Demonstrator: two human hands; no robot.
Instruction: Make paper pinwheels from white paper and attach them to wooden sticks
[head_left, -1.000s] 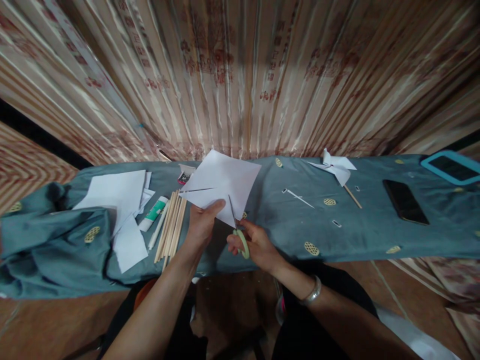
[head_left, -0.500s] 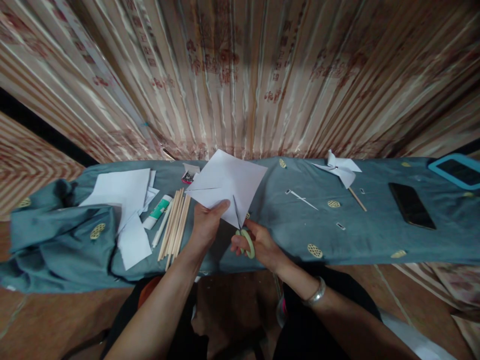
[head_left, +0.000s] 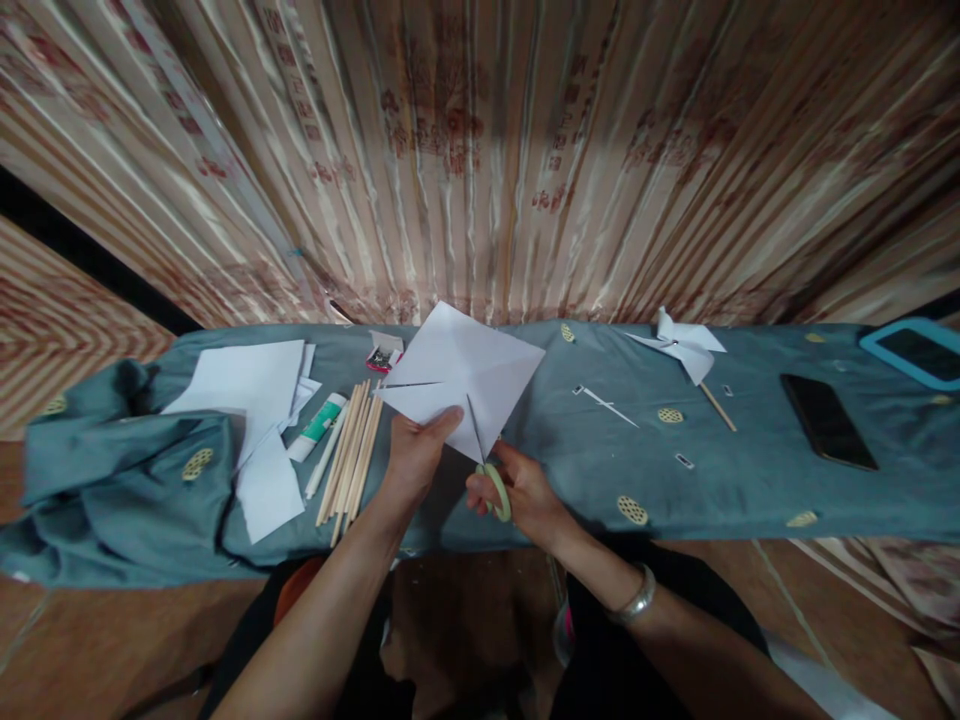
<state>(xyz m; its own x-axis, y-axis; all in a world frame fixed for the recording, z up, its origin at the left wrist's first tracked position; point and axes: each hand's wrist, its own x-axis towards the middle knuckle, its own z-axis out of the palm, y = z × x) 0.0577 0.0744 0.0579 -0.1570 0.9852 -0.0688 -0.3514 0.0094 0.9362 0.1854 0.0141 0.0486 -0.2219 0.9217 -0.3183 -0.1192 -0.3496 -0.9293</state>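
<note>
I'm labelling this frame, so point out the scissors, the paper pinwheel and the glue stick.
Scissors (head_left: 502, 494): head view, on the pale green handle.
Paper pinwheel (head_left: 688, 351): head view, on a white blade near the centre.
Glue stick (head_left: 318, 427): head view, mid-tube.

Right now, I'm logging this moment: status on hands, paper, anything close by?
Left hand gripping paper. Right hand holding scissors at paper's near corner. Paper slit at left corner. Sticks close beside left hand.

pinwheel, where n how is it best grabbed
Probably best to pinch the pinwheel by its stick, coming from the near right: the stick juts out bare that way, while the thin paper blades would likely crease.
</note>
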